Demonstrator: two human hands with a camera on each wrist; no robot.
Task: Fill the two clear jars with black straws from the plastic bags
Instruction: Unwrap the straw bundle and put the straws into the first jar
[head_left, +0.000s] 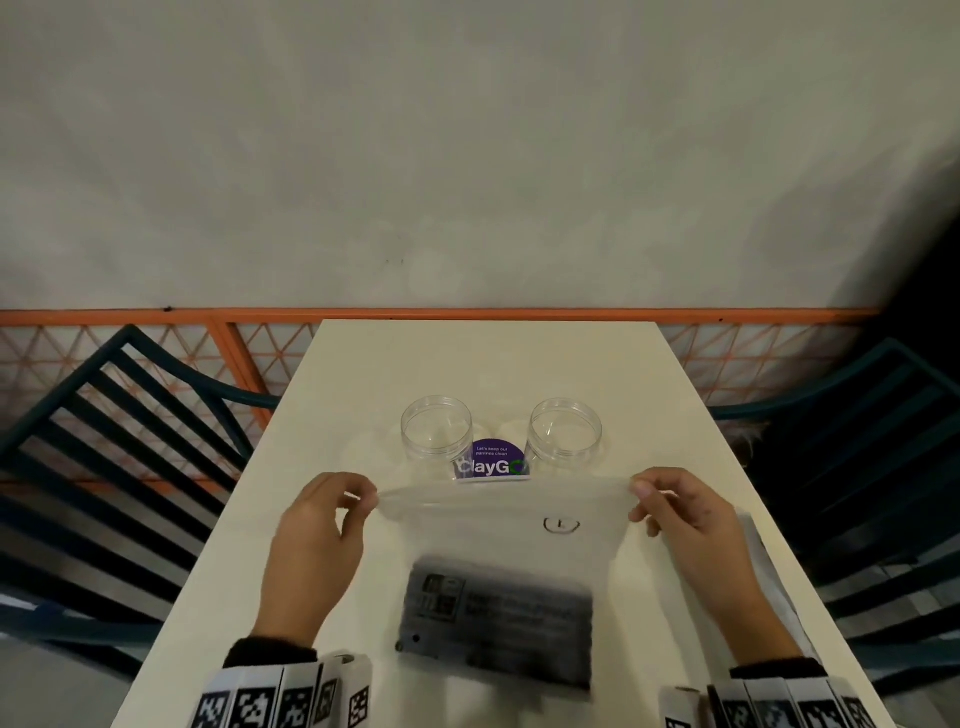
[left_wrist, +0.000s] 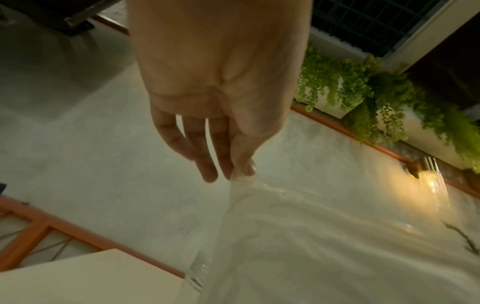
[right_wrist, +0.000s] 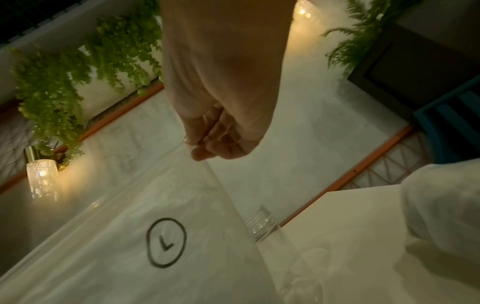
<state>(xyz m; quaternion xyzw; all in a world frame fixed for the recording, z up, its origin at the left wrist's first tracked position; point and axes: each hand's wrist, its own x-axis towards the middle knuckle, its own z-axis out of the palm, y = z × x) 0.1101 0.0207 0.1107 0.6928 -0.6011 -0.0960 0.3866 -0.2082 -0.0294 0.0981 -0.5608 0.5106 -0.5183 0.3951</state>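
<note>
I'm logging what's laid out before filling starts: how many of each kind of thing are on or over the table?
Clear jars: 2
Plastic bag, held by both hands: 1
Purple ClayGo sign: 1
Total: 4

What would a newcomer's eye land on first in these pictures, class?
First, the clear plastic bag stretched taut across the near table, its top corners pinched by the left hand and the right hand. Behind it stand two empty jars, a purple sticker between them.
</note>
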